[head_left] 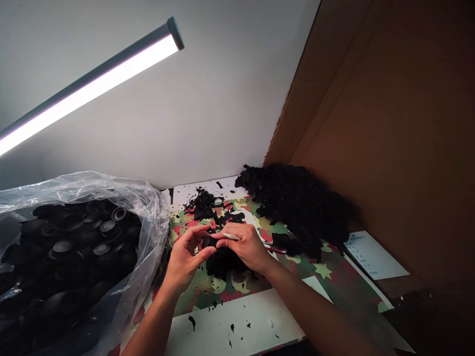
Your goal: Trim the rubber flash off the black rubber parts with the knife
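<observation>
Here both hands clench: left hand (187,257) grips a black rubber part (208,242), right hand (248,245) a thin tool (231,237).

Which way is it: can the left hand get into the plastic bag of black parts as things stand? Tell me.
Probably yes. The left hand sits just beside the plastic bag, whose mouth gapes toward it, with nothing between; but its fingers are pinching a small black part.

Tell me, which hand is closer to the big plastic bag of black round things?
Left. The left hand is just beside the plastic bag, near its right edge. The right hand is farther right, beyond the left hand.
</observation>
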The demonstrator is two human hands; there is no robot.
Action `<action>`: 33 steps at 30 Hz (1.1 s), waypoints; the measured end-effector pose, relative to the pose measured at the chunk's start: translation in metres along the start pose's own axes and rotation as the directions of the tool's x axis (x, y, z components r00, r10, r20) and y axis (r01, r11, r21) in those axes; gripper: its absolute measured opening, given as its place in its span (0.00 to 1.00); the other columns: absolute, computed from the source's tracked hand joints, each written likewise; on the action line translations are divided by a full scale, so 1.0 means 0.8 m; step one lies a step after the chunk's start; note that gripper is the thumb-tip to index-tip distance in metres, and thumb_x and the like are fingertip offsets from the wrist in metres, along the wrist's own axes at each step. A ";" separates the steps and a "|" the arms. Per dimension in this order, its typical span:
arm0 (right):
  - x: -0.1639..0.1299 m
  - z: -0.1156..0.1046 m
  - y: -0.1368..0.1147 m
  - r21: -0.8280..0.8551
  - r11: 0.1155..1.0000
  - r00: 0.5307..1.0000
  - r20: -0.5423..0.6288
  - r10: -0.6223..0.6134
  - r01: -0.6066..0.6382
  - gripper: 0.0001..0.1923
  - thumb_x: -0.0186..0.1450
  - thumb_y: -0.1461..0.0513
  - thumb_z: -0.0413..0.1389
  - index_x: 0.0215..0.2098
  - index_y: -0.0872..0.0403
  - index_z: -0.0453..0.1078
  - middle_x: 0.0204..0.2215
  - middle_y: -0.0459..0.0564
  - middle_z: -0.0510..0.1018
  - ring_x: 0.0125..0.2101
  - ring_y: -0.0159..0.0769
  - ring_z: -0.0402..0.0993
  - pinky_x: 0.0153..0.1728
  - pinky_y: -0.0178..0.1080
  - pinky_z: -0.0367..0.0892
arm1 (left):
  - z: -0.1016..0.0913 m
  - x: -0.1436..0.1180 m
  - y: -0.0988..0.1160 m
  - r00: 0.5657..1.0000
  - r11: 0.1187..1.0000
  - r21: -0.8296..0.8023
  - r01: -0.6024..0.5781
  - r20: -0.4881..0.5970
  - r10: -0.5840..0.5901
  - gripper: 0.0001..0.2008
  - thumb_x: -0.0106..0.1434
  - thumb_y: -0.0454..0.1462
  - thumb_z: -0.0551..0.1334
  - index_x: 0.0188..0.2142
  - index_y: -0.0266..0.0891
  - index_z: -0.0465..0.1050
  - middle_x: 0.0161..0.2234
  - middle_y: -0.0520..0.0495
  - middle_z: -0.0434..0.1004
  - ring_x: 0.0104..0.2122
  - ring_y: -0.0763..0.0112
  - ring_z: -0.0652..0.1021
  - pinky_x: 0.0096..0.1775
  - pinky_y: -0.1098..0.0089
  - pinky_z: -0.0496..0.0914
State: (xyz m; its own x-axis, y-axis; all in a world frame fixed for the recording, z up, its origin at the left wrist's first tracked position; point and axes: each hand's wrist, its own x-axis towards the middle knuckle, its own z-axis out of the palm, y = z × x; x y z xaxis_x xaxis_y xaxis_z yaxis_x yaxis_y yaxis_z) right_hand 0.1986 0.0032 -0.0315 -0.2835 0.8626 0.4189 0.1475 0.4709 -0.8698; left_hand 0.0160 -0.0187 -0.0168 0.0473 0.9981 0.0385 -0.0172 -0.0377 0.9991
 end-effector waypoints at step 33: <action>0.018 -0.039 0.054 -0.328 0.924 0.960 -0.255 0.112 -0.195 0.10 0.64 0.60 0.58 0.26 0.53 0.76 0.23 0.46 0.74 0.24 0.34 0.69 0.28 0.35 0.65 | 0.002 -0.009 0.008 0.979 0.938 0.313 -0.148 -0.087 0.184 0.05 0.54 0.40 0.71 0.27 0.42 0.81 0.26 0.50 0.79 0.27 0.67 0.75 0.32 0.70 0.69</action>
State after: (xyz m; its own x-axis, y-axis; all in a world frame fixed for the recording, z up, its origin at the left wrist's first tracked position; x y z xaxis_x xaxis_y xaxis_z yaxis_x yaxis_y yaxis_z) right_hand 0.2307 0.0414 -0.0547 -0.0143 0.9285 0.3712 0.5022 0.3276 -0.8003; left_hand 0.0172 -0.0266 -0.0104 -0.0439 0.9745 0.2201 0.2898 -0.1984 0.9363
